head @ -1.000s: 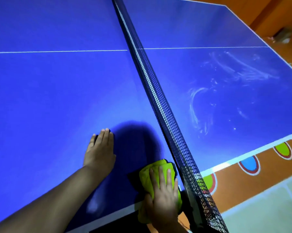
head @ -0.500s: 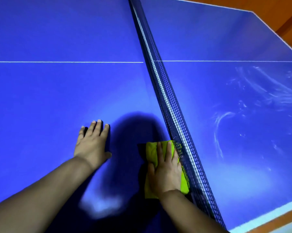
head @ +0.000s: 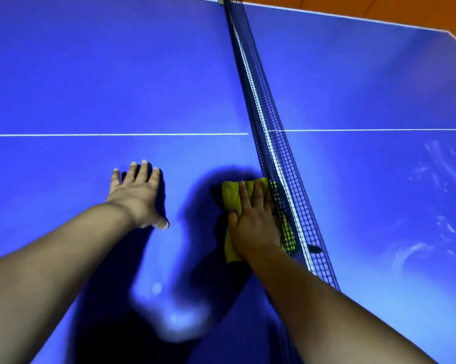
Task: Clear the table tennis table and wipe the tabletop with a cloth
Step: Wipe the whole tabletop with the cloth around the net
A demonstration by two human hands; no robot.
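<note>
Since the cloth (head: pixel 230 198) lies flat on the tabletop (head: pixel 90 74) right against the net (head: pixel 263 114), right hand (head: pixel 253 222) pressing it with straight fingers (head: pixel 244 194), I'd run long even strokes along the net line. Brace is good: left hand (head: pixel 137 195) flat on the tabletop, holding nothing. White smears (head: pixel 437 177) beyond the net look untouched.

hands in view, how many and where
2: the left hand rests flat on the blue tabletop; the right hand presses the green cloth down beside the net. No others visible.

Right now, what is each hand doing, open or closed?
Left hand: open, flat on the tabletop.
Right hand: open, pressing the yellow-green cloth.
</note>
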